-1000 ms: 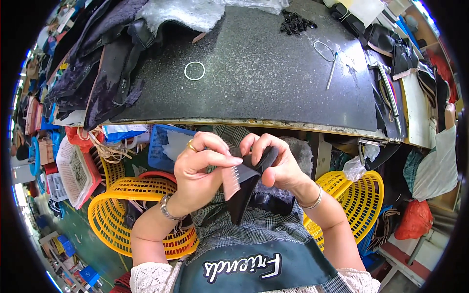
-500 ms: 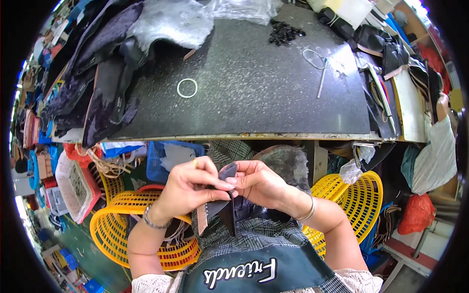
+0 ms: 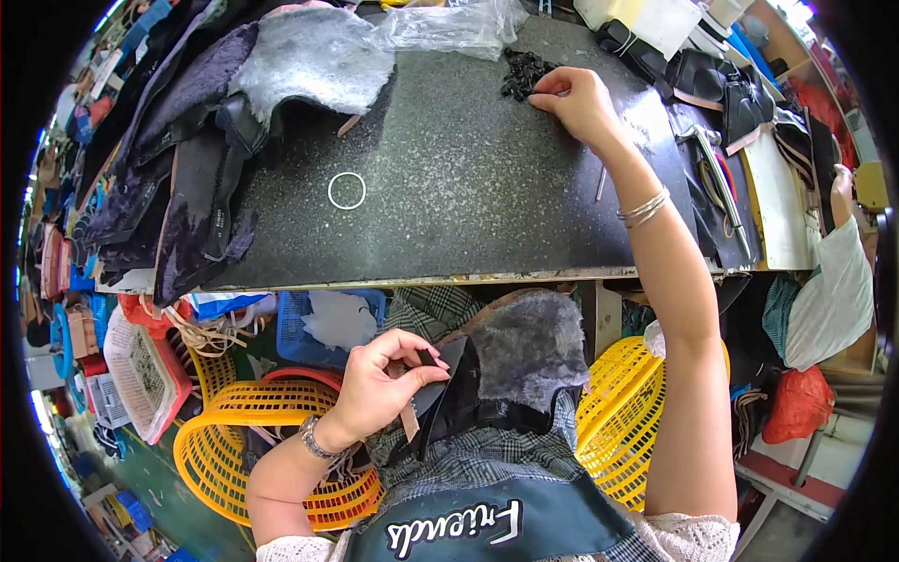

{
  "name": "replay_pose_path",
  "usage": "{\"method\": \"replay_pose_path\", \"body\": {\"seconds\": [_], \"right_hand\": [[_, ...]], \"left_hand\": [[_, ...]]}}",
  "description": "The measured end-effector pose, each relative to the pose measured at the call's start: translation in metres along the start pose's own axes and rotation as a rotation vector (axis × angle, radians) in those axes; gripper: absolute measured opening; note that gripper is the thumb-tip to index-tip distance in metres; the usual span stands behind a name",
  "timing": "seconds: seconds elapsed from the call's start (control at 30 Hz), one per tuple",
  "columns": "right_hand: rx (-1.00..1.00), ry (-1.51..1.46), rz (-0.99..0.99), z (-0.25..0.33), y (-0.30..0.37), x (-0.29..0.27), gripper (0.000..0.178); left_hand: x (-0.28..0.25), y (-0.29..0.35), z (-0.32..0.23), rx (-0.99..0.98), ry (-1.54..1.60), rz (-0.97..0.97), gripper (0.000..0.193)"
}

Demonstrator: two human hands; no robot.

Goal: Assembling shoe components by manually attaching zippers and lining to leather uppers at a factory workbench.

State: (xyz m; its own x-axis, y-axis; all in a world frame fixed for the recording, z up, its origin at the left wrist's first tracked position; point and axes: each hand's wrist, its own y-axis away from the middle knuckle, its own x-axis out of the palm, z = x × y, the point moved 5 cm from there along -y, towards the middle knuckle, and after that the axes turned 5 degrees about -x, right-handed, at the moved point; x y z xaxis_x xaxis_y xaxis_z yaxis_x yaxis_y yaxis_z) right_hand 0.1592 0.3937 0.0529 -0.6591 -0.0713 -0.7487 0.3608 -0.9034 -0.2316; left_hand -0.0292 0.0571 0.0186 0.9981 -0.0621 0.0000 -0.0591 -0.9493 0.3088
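My left hand is pinched closed over my lap, holding the edge of a black leather piece, which looks like a shoe upper. Grey fur lining spreads out from it to the right, across my lap. A narrow tan strip hangs beneath my left fingers. My right arm reaches far across the worktable, and my right hand is closed at the edge of a pile of small black shiny pieces. Thumb and forefinger meet there; whatever lies between them is too small to make out.
On the dark speckled table lie a white ring, furry leather pieces at left and clear plastic at the back. A hammer lies at right. Yellow baskets stand on both sides below, with a blue basket.
My right hand has left the leather piece and moved up and right to the black pile. My left hand still holds the piece, whose grey fur now shows more.
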Motion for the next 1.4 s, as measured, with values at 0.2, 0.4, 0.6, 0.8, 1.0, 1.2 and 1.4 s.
{"method": "replay_pose_path", "body": {"seconds": [0.2, 0.4, 0.6, 0.8, 1.0, 1.2, 1.4], "right_hand": [[-0.053, -0.242, 0.059, 0.050, 0.051, -0.009, 0.014], [-0.287, -0.682, 0.459, 0.148, 0.185, 0.014, 0.020], [-0.259, -0.775, 0.363, 0.147, 0.210, 0.028, 0.013], [-0.379, -0.565, 0.328, 0.154, 0.207, 0.019, 0.020], [-0.219, -0.666, 0.379, 0.143, 0.208, 0.025, 0.015], [0.111, -0.780, 0.495, 0.139, 0.205, 0.027, 0.012], [-0.029, -0.711, 0.458, 0.150, 0.197, 0.024, 0.009]], "left_hand": [[-0.021, -0.003, -0.006, -0.002, 0.210, -0.142, 0.010], [-0.009, -0.012, -0.019, 0.034, 0.198, -0.196, 0.012], [-0.007, -0.009, -0.020, 0.028, 0.222, -0.140, 0.013], [-0.008, -0.003, -0.024, -0.001, 0.264, -0.122, 0.012], [-0.003, -0.003, -0.025, 0.000, 0.277, -0.101, 0.014], [-0.004, -0.003, -0.023, -0.029, 0.269, -0.131, 0.039], [0.000, -0.004, -0.028, -0.010, 0.211, -0.108, 0.045]]}}
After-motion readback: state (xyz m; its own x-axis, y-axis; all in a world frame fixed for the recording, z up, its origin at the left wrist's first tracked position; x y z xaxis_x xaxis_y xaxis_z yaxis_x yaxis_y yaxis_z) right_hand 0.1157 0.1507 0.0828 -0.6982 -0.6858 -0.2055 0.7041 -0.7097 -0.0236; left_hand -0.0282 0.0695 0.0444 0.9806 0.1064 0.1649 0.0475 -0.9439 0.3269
